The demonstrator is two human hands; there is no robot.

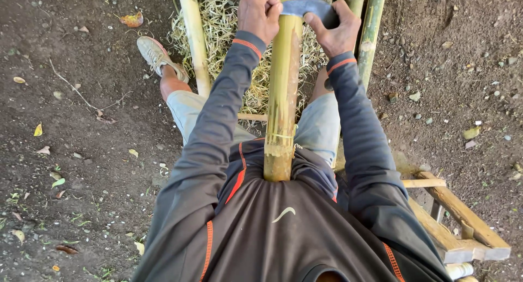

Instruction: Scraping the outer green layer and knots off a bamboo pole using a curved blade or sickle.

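Note:
A thick yellow-green bamboo pole (282,91) runs from my belly forward between my knees. Across its far end lies a curved grey metal blade (308,7). My left hand (259,12) grips the blade's left end against the pole. My right hand (335,27) grips the blade's right end on the other side. Both arms are stretched forward in dark grey sleeves with orange trim. Patches of the pole's skin look scraped pale.
A heap of pale bamboo shavings (220,26) lies under the pole's far end. A peeled bamboo pole (194,40) lies to the left, green poles (371,34) to the right. I sit on a wooden bench (463,227). Bare soil with leaves and stones surrounds it.

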